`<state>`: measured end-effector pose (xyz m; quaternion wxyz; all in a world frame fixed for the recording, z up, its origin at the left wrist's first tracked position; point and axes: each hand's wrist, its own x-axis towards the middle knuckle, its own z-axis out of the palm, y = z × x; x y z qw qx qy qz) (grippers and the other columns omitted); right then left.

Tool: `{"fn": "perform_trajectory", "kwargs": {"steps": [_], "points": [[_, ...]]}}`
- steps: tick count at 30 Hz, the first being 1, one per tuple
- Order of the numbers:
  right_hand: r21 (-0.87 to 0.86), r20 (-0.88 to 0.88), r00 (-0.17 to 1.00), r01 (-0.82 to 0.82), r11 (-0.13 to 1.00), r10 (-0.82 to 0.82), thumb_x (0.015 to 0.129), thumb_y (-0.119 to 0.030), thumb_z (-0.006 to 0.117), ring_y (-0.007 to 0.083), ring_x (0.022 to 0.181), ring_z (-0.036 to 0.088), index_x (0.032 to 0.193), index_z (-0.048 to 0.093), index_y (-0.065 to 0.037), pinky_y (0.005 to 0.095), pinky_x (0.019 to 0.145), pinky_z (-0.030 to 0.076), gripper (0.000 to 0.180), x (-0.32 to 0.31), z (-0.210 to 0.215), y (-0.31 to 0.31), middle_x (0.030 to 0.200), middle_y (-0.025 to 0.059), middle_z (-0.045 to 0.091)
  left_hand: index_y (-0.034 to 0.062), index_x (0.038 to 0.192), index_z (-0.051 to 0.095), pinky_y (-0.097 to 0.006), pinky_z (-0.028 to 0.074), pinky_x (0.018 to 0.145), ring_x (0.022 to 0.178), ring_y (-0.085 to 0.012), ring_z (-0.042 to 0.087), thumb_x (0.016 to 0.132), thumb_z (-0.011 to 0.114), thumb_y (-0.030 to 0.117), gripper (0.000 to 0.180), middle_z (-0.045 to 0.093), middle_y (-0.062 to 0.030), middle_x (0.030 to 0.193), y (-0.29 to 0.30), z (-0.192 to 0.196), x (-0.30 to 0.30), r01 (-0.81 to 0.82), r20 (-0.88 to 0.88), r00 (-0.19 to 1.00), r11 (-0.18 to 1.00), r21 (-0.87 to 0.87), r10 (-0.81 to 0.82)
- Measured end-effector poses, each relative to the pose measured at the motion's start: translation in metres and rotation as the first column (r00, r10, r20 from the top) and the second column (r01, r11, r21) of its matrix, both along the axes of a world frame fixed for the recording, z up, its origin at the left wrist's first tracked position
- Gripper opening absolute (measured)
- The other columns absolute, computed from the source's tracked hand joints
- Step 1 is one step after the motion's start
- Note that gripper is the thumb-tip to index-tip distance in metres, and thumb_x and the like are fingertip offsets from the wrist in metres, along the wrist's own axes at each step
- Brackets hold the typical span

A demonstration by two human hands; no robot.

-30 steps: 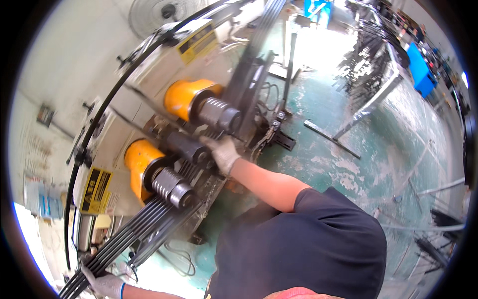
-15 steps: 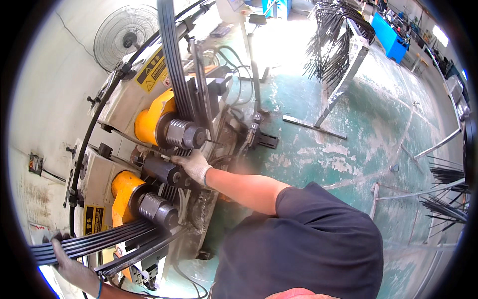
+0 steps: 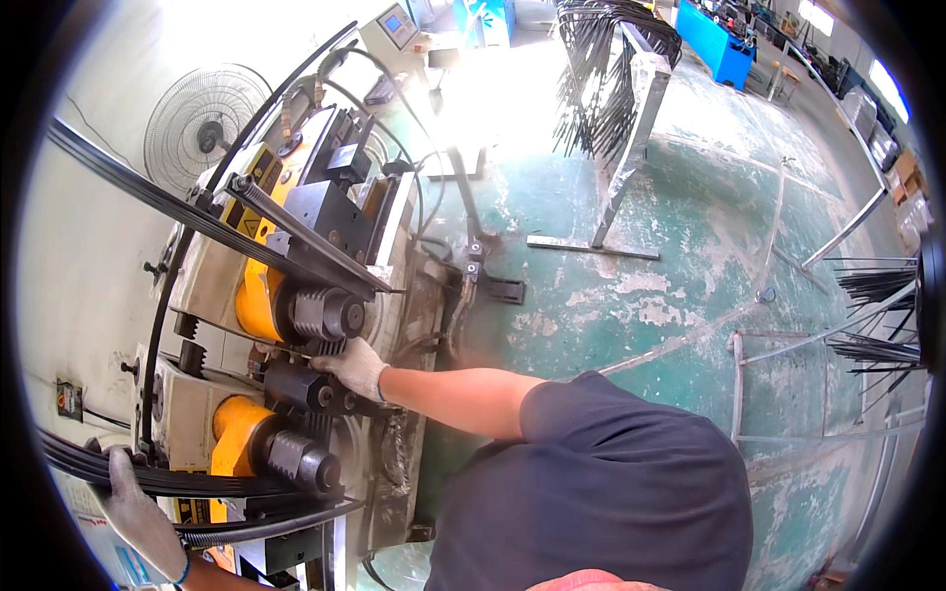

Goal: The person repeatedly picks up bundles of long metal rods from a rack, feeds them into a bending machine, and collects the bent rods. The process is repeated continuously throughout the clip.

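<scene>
Several thin black rods are bent through a bending machine [image 3: 261, 295]; their upper ends [image 3: 168, 202] slant up to the left and their lower ends [image 3: 197, 480] reach out left. At lower left my left hand [image 3: 143, 522], in a pale work glove, is closed round the lower ends, thumb in front. My gloved right hand [image 3: 357, 369] reaches between the upper roller [image 3: 330, 313] and the dark clamp block [image 3: 299, 387]. Its fingers are bent over the middle stretch of the rods, their tips partly hidden. The lower roller [image 3: 305, 461] sits below the block.
Spring-covered bars [image 3: 305, 234] lie along the machine's swing arms. A fan [image 3: 207, 133] stands by the wall, and a control box [image 3: 394, 25] behind the machine. To the right, a metal rack [image 3: 631, 138] carries more black rods. Further rods [image 3: 877, 286] jut in at far right.
The upper rod ends have swung left from nearly upright, together with their arm. The lower ends have swung slightly upward, my left hand still on them. My right hand stays between the rollers.
</scene>
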<state>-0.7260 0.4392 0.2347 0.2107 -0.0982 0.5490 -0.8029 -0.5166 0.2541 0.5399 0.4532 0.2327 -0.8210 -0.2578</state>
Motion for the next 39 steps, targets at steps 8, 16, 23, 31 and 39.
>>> {"fn": "perform_trajectory", "kwargs": {"steps": [8,16,23,31,39], "points": [[0.002,-0.042,0.998,0.035,0.999,-0.035,0.086,-0.017,0.076,0.0228,0.093,0.071,0.124,0.065,0.003,0.0377,0.083,0.057,0.045,0.001,0.007,0.007,0.103,0.0154,0.074,-0.0091,0.140,0.056,-0.031,0.050,0.093,0.102,-0.0183,0.060,0.104,0.064,0.019,0.046,0.064,-0.0102,0.120,-0.004,-0.004,-0.001,0.001,-0.023,1.000,0.999,0.033,0.000],[0.022,-0.042,0.999,0.023,0.999,-0.022,0.088,-0.018,0.076,0.0224,0.098,0.070,0.125,0.065,0.001,0.0368,0.088,0.055,0.043,0.002,0.002,0.000,0.106,0.0139,0.073,-0.0089,0.140,0.055,-0.030,0.049,0.095,0.102,-0.0178,0.059,0.103,0.066,0.018,0.047,0.063,-0.0084,0.119,-0.016,-0.006,0.002,0.096,-0.095,0.992,0.988,0.123,-0.084],[0.062,-0.046,0.999,-0.004,0.998,0.007,0.088,-0.020,0.076,0.0262,0.103,0.070,0.128,0.064,0.001,0.0384,0.093,0.054,0.047,0.002,0.003,0.001,0.112,0.0169,0.073,-0.0094,0.137,0.057,-0.031,0.049,0.093,0.100,-0.0181,0.059,0.104,0.065,0.023,0.047,0.064,-0.0108,0.116,0.002,0.001,0.002,-0.012,-0.005,1.000,0.999,-0.038,0.012],[0.072,-0.049,0.999,-0.002,0.997,0.005,0.088,-0.022,0.075,0.0307,0.109,0.070,0.127,0.066,0.000,0.0394,0.098,0.052,0.046,0.002,0.014,0.015,0.115,0.0192,0.074,-0.0101,0.139,0.055,-0.033,0.050,0.095,0.103,-0.0204,0.060,0.104,0.065,0.025,0.050,0.064,-0.0125,0.122,-0.015,-0.004,0.001,0.011,0.018,1.000,1.000,0.025,-0.011],[0.110,-0.024,0.998,-0.049,0.993,0.052,0.085,-0.023,0.073,0.0362,0.106,0.071,0.123,0.071,-0.002,0.0399,0.095,0.055,0.043,0.007,0.023,0.018,0.113,0.0217,0.074,-0.0108,0.141,0.053,-0.033,0.049,0.101,0.109,-0.0231,0.062,0.104,0.064,0.022,0.051,0.065,-0.0158,0.127,-0.023,-0.002,-0.001,-0.019,-0.039,0.999,0.999,0.049,0.021]]}}
